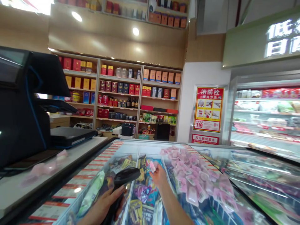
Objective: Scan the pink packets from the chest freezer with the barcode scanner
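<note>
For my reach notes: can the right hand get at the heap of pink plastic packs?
Probably yes: the right hand is beside the uncovered heap, though holding a small pink-white piece.

Your head-worn view, looking forward over your hands (159, 177), near at the bottom, shelves (119, 93) well beyond

We count one bare left hand (110, 200) and one bare right hand (159, 176), two in all, at the lower middle of the frame. There we also see one black plastic handheld scanner (126, 175) and one small pink-and-white packet (152, 167). The heaped translucent pink packets (191, 178) at lower right overlap too much for us to number. At centre right we tally six upright orange boxes (158, 76), two flat red boxes (147, 107) and one flat black box (159, 110); above, two round white lights (136, 31).
</note>
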Available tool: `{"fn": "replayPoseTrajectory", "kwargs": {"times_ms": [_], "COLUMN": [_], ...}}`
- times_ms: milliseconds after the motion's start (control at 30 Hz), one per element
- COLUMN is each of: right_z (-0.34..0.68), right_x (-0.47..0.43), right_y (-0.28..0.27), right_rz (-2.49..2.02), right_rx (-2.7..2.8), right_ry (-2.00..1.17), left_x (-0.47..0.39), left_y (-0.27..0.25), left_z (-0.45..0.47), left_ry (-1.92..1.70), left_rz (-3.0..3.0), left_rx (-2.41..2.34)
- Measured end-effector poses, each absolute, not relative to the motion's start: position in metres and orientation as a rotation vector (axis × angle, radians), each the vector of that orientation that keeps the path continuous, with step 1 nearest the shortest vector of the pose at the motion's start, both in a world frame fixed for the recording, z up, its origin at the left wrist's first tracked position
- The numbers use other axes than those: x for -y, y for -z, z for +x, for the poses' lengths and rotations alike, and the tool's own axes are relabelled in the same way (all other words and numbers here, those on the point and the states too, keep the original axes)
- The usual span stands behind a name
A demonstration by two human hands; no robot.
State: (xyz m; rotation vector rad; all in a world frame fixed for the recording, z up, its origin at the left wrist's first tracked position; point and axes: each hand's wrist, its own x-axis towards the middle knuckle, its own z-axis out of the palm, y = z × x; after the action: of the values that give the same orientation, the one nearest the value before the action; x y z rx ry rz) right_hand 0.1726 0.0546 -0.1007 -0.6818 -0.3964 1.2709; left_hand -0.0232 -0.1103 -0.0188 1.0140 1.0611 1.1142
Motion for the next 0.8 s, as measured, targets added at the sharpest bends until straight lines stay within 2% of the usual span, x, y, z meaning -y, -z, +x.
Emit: {"fn": "replayPoseTrajectory", "kwargs": {"times_ms": [533, 800], "right_z": [0.169, 0.188], "right_x": [-0.056, -0.052], "right_y": [0.09, 0.088], "right_rz": [-0.489, -0.58], "right_rx": [0.434, 0.53], "right_ry": [-1.171, -1.14], "left_x": [0.093, 0.055], "left_y": [0.014, -0.004], "left_z": [-0.023, -0.04], "left_ry": [-0.996, -1.22], "left_rz": [1.258, 1.246], "left_rx": [-1.041, -1.147]}}
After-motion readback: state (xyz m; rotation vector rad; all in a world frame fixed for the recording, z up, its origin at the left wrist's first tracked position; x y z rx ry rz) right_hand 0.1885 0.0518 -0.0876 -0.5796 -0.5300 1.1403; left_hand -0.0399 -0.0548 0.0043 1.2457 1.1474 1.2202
